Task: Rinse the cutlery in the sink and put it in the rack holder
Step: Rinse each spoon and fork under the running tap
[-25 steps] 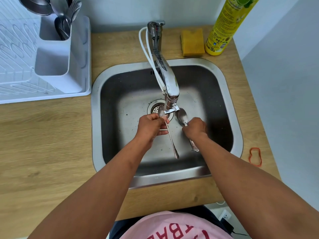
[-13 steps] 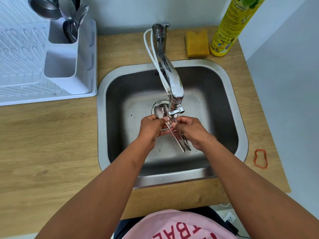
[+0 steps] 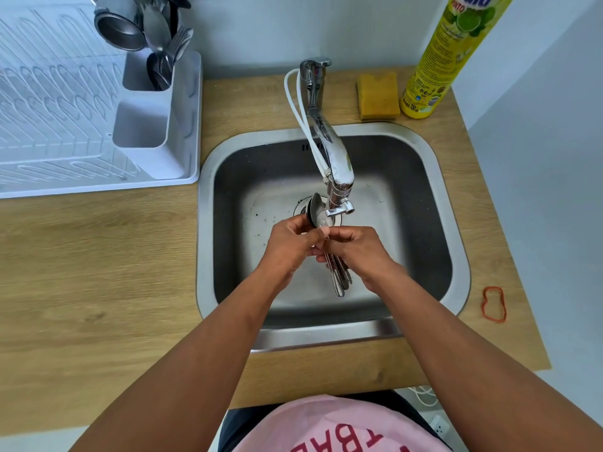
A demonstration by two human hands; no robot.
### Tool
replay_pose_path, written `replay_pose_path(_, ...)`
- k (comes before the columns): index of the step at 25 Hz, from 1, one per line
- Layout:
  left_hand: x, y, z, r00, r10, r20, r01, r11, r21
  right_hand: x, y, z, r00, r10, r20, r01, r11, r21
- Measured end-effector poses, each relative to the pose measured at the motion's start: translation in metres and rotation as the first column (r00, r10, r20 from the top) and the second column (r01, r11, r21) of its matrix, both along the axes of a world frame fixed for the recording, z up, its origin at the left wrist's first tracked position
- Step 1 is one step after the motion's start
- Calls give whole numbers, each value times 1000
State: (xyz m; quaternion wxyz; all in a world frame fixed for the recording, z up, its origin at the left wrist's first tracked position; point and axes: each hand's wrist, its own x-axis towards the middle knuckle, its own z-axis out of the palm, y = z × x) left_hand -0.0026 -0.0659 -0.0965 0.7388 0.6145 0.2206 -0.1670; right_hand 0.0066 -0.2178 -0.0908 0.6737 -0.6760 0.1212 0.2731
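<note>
Over the steel sink point(image 3: 456, 223), my left hand point(image 3: 290, 246) and my right hand point(image 3: 359, 252) meet around a bunch of metal spoons point(image 3: 339, 278). One spoon bowl point(image 3: 317, 208) sticks up under the tap spout point(image 3: 339, 187); the handles hang down below my right hand. Fingers of both hands are closed on the bunch. At the far left stands the white rack holder point(image 3: 153, 125), with several spoons, forks and a ladle point(image 3: 156, 37) in its back compartment; its front compartment looks empty.
A white dish rack tray point(image 3: 49, 109) lies left of the sink on the wooden counter point(image 3: 98, 272). A yellow sponge point(image 3: 378, 96) and a yellow detergent bottle point(image 3: 447, 57) stand behind the sink. A red rubber band point(image 3: 494, 303) lies at the right.
My right hand brought its spoon to the left, and both hands now hold the spoons together as one bunch under the spout. The camera moved closer and shifted left.
</note>
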Motion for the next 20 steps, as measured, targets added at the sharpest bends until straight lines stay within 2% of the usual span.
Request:
replay_pose_path(8,0,-1,6,998,-10,66,11,1000,-10,-2,-3,1,996,36,-82,-26,993,113)
replay_pose_path(13,2,6,11,990,-141,-13,140,990,-15,-6,-1,2,993,28,-116,-1,975,221)
replay_pose_path(18,-2,1,16,997,-75,-20,72,991,-117,-7,-2,3,995,2,-99,21,973,231)
replay_pose_path(20,-5,4,15,992,-107,-58,97,983,-155,-8,-1,6,996,-2,-94,22,977,211)
